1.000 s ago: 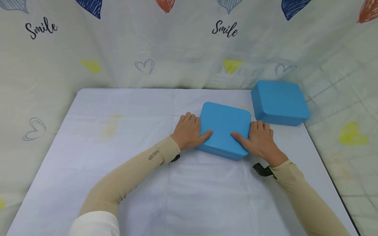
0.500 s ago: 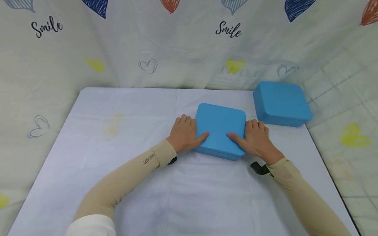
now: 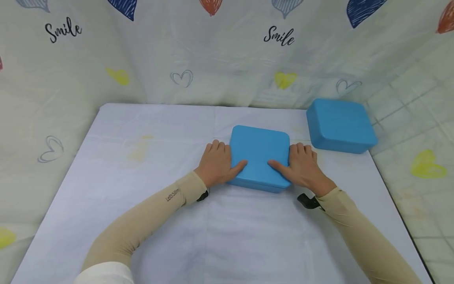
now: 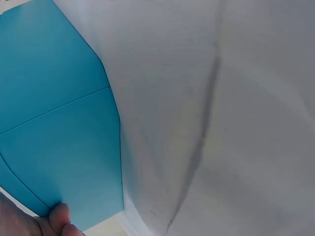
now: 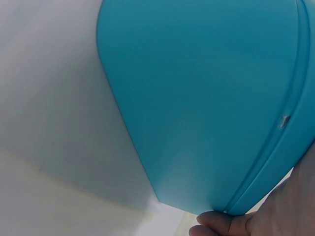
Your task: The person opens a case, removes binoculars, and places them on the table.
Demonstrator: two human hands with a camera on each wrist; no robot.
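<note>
Between my two hands is a blue lidded box [image 3: 260, 148] with rounded corners, turned slightly askew over the white-covered table. My left hand [image 3: 216, 164] grips its left side, thumb laid across the top and fingers down along the wall. On the opposite side my right hand [image 3: 304, 166] holds it the same way. In the left wrist view a thin seam runs along the blue box wall [image 4: 59, 142], with fingertips [image 4: 60, 216] at its edge. The right wrist view has the box's side [image 5: 197, 108] and curled fingers [image 5: 216, 222] at its lower corner.
A second blue box [image 3: 342, 122] of similar look stands at the table's back right corner, just beyond my right hand. The white table cloth [image 3: 170, 138] has faint yellow stains and creases. A printed curtain [image 3: 227, 51] hangs along the back and sides.
Both hands have carried or slid the box a short way to the left, widening its gap from the second box. The grip looks the same. The camera view has shifted slightly.
</note>
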